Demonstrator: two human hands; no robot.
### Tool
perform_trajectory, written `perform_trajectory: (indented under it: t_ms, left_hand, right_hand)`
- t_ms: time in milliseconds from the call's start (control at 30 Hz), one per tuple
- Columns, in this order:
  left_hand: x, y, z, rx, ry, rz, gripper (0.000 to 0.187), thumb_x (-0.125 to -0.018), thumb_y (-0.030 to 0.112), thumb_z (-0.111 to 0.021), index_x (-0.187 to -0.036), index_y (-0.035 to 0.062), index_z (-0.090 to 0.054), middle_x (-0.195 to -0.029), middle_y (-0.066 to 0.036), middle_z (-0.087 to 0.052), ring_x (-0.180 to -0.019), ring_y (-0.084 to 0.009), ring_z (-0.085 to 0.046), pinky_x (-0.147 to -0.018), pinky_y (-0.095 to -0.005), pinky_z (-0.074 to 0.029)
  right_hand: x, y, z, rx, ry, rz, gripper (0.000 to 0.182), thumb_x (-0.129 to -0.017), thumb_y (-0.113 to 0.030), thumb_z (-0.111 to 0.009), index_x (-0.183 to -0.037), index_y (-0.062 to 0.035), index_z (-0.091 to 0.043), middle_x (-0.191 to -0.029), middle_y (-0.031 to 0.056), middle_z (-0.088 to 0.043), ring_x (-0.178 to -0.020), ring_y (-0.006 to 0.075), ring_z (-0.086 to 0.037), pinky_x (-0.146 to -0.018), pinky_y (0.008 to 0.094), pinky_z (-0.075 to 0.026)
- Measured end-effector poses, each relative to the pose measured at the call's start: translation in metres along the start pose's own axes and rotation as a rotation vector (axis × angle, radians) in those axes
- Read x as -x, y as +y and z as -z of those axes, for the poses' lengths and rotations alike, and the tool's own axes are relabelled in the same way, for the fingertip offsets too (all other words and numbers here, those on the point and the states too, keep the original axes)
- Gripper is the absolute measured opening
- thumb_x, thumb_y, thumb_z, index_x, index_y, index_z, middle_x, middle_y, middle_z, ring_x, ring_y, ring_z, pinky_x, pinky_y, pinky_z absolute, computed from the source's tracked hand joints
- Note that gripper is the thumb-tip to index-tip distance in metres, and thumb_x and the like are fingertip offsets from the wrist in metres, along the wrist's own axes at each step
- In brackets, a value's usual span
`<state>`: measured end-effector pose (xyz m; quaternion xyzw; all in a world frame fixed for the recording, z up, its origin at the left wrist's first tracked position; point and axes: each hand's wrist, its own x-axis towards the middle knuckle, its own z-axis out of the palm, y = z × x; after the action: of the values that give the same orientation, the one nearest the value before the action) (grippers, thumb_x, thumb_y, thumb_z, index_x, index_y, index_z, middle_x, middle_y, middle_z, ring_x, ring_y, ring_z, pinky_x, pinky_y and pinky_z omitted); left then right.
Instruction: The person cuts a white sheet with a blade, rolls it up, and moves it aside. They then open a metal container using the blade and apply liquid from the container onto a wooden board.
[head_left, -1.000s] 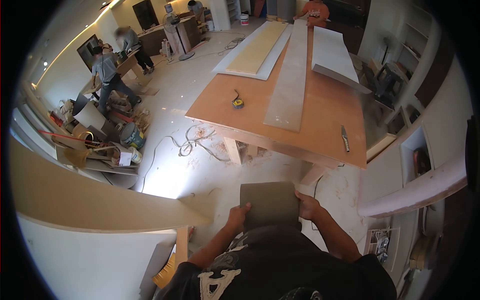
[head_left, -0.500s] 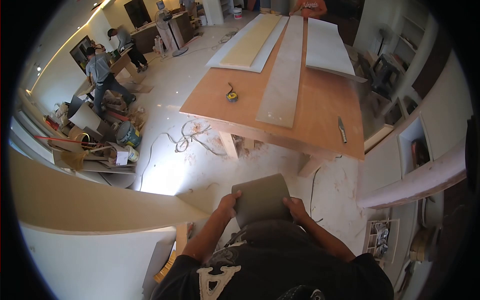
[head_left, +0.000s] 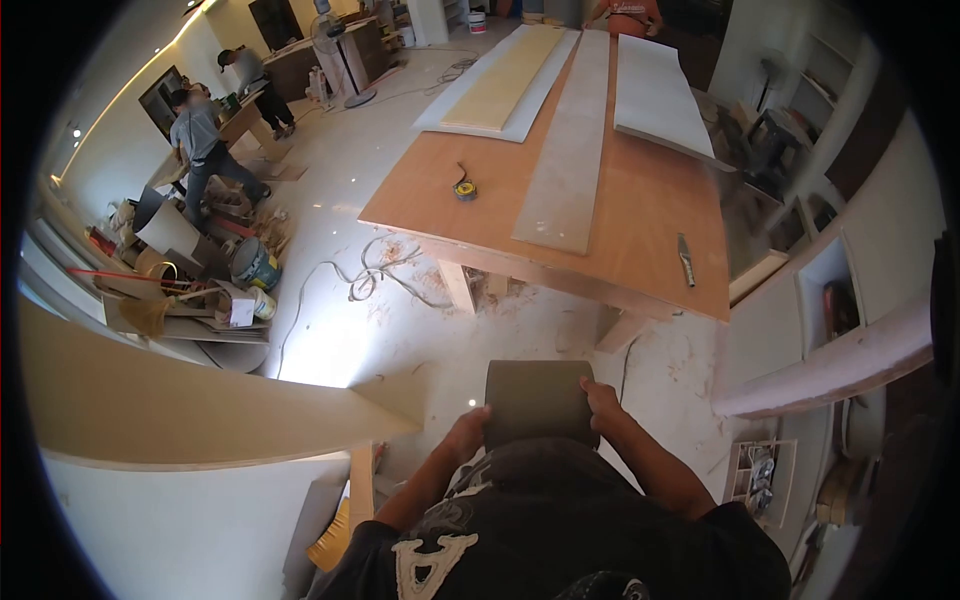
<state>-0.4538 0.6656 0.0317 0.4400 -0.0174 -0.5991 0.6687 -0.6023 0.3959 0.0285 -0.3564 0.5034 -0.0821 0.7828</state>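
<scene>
A grey-brown rolled sheet (head_left: 538,402), smooth and curved over at the top, is held close in front of my body. My left hand (head_left: 468,432) grips its left edge. On the opposite edge, higher up, my right hand (head_left: 602,405) holds it with the thumb on the near face. The lower part of the roll disappears behind my dark shirt. I cannot make out its exact material.
Ahead stands a wooden worktable (head_left: 460,220) bearing a long pale board (head_left: 565,165), white sheets (head_left: 660,95), a tape measure (head_left: 464,188) and a utility knife (head_left: 686,262). Cable (head_left: 365,285) and shavings lie on the floor. Co-workers (head_left: 205,140) are at left; another person (head_left: 628,15) stands beyond the table.
The rolled sheet has turned from tilted to nearly level and shifted slightly right. My left hand has moved lower on its edge; my right hand has risen a little.
</scene>
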Motion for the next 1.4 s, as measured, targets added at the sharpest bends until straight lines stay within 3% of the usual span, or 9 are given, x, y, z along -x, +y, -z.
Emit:
perform_trajectory:
  t_ms: [133,267,600,833,1033,1100,1200,1300,1400]
  left_hand:
    - [0.012,-0.024,-0.012,-0.466,0.163,-0.007,0.047,-0.102,0.032,-0.060,-0.130,-0.0057,-0.059,-0.118,-0.011,-0.069,-0.105,-0.0183,-0.063,-0.095,-0.0342,-0.050]
    - [0.009,-0.020,-0.022,-0.437,0.271,-0.212,0.042,-0.098,0.028,-0.065,-0.123,-0.0050,-0.064,-0.109,-0.010,-0.071,-0.097,-0.0159,-0.064,-0.089,-0.0337,-0.051]
    - [-0.013,0.052,-0.021,0.163,0.409,0.054,0.037,-0.101,0.020,-0.059,-0.124,-0.0084,-0.057,-0.117,-0.020,-0.066,-0.105,-0.0331,-0.066,-0.094,-0.0454,-0.054]
    - [-0.028,0.056,-0.009,0.131,0.494,0.141,0.041,-0.101,0.020,-0.060,-0.130,-0.0073,-0.053,-0.124,-0.022,-0.063,-0.112,-0.0356,-0.063,-0.100,-0.0497,-0.051]
    - [-0.033,0.040,0.000,0.226,0.237,0.142,0.043,-0.101,0.026,-0.061,-0.128,-0.0060,-0.056,-0.122,-0.019,-0.065,-0.107,-0.0322,-0.065,-0.096,-0.0453,-0.051]
    - [-0.025,0.023,0.002,0.074,0.174,0.072,0.043,-0.099,0.031,-0.063,-0.121,-0.0052,-0.061,-0.115,-0.016,-0.068,-0.098,-0.0272,-0.066,-0.086,-0.0403,-0.052]
    - [-0.005,-0.003,-0.004,-0.287,0.211,-0.028,0.040,-0.093,0.035,-0.070,-0.106,-0.0025,-0.070,-0.095,-0.010,-0.071,-0.079,-0.0188,-0.063,-0.069,-0.0333,-0.047]
    - [-0.010,-0.035,0.013,-0.484,0.160,0.019,0.044,-0.095,0.028,-0.069,-0.126,-0.0024,-0.064,-0.114,-0.009,-0.070,-0.105,-0.0174,-0.064,-0.097,-0.0344,-0.047]
    - [-0.014,-0.061,0.016,-0.427,0.210,-0.242,0.045,-0.089,0.031,-0.076,-0.121,-0.0011,-0.068,-0.103,-0.010,-0.073,-0.095,-0.0151,-0.066,-0.087,-0.0336,-0.051]
  right_hand:
    - [-0.030,-0.002,0.015,0.011,-0.043,-0.095,0.041,-0.102,-0.029,-0.059,-0.116,0.0090,-0.062,-0.111,0.0196,-0.067,-0.098,0.0328,-0.067,-0.090,0.0475,-0.055]
    - [-0.029,-0.020,0.007,0.062,-0.079,-0.172,0.040,-0.103,-0.029,-0.058,-0.119,0.0073,-0.061,-0.116,0.0201,-0.066,-0.103,0.0339,-0.066,-0.093,0.0489,-0.054]
    - [0.021,-0.006,0.017,0.118,-0.563,-0.122,0.059,-0.100,-0.047,-0.058,-0.132,0.0027,-0.057,-0.128,0.0140,-0.065,-0.110,0.0279,-0.066,-0.102,0.0400,-0.049]
    - [0.002,0.061,0.034,0.487,-0.262,0.447,0.048,-0.098,-0.045,-0.062,-0.099,0.0029,-0.071,-0.080,0.0033,-0.066,-0.071,0.0107,-0.055,-0.065,0.0300,-0.044]
    - [0.018,0.055,0.027,0.425,-0.123,0.469,0.044,-0.097,-0.041,-0.064,-0.093,0.0025,-0.068,-0.071,-0.0005,-0.059,-0.061,0.0090,-0.045,-0.056,0.0300,-0.037]
    - [0.026,0.036,0.022,0.297,-0.069,0.327,0.042,-0.098,-0.039,-0.062,-0.096,0.0026,-0.067,-0.075,0.0013,-0.061,-0.062,0.0097,-0.046,-0.058,0.0303,-0.040]
    - [0.025,0.020,0.018,-0.035,-0.220,0.191,0.045,-0.102,-0.036,-0.057,-0.120,0.0049,-0.060,-0.113,0.0157,-0.067,-0.098,0.0270,-0.065,-0.089,0.0440,-0.053]
    - [0.015,0.014,0.025,-0.013,-0.221,0.133,0.049,-0.103,-0.036,-0.056,-0.128,0.0057,-0.055,-0.123,0.0180,-0.064,-0.111,0.0326,-0.063,-0.099,0.0492,-0.050]
    - [-0.002,0.011,0.021,0.010,-0.205,0.027,0.051,-0.104,-0.036,-0.054,-0.132,0.0059,-0.053,-0.128,0.0189,-0.062,-0.115,0.0344,-0.061,-0.101,0.0514,-0.048]
